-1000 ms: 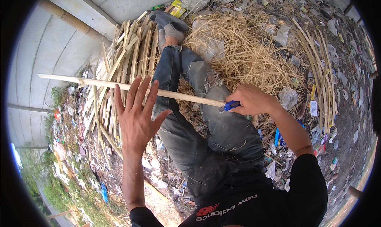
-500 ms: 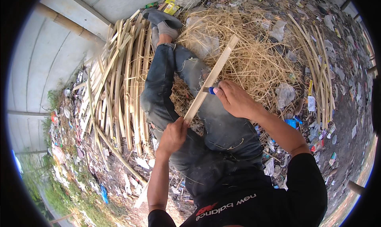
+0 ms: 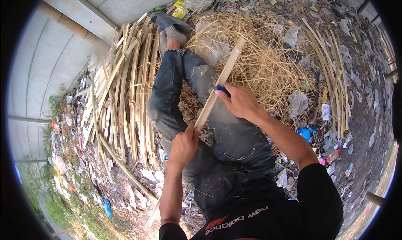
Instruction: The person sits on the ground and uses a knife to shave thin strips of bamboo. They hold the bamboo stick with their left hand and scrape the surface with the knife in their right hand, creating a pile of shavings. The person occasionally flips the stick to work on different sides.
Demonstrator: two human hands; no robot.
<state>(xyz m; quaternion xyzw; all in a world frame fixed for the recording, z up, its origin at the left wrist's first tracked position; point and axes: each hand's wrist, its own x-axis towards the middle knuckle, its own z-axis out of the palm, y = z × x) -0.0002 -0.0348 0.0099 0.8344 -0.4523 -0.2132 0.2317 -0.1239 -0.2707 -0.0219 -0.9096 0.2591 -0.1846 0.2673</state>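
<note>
One pale wooden strip (image 3: pixel 226 70) slants over the legs (image 3: pixel 243 139), upper end above straw (image 3: pixel 268 64) | left hand (image 3: pixel 184 147): fingers closed around strip | right hand (image 3: pixel 243 101): fingers curled round blue tool (image 3: pixel 222 89) (partly hidden), farther up the strip

In the upper left of the frame, a pile of strips (image 3: pixel 136 93) lies between the wall (image 3: pixel 50 59) and the legs (image 3: pixel 234 131). Shavings (image 3: pixel 268 68) fill the upper centre; a second bundle (image 3: pixel 335 80) lies right of them. At the centre, one slat (image 3: pixel 229 66) slants over the legs, the left hand (image 3: pixel 184 145) at its lower end, the right hand (image 3: pixel 242 101) with a knife handle (image 3: pixel 223 90) farther up.
</note>
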